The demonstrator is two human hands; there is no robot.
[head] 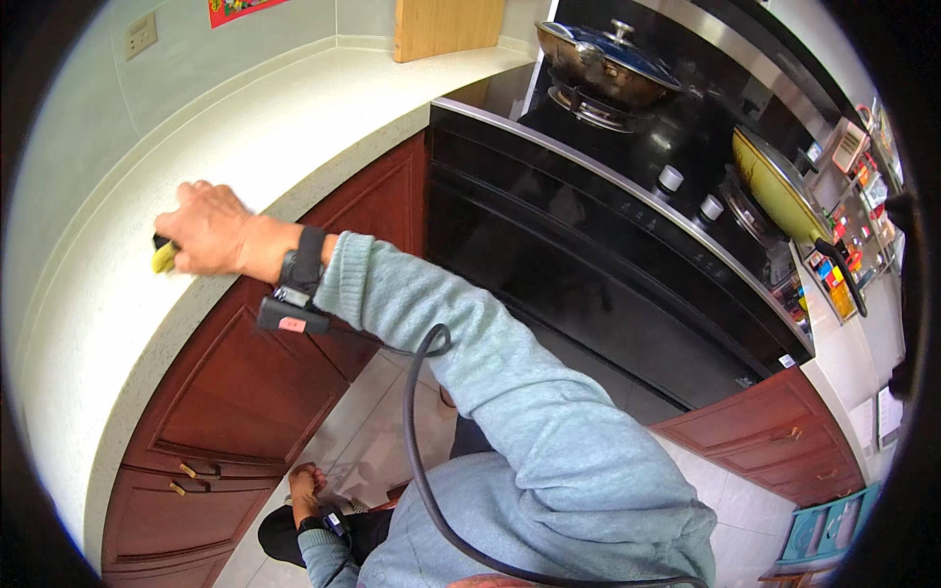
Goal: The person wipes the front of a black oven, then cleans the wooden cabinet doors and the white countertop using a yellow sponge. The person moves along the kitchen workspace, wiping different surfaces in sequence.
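My right hand (209, 229) rests on the pale stone countertop (294, 125), near its front edge. Its fingers are closed around a yellow-green sponge (164, 257) with a dark part, and much of the sponge is hidden under the hand. My right arm stretches across the view in a light blue sleeve. Low in the picture, my left hand (307, 479) hangs beside my body, below the counter and in front of the cabinets. Its fingers are curled in, and nothing shows in them.
A lidded wok (610, 70) and a yellow-green pan (779, 184) with a black handle sit on the black gas stove (662, 140). A wooden board (448, 29) leans against the back wall. Red-brown cabinets (220, 382) stand under the counter. A dark cable (412, 411) hangs from my right wrist.
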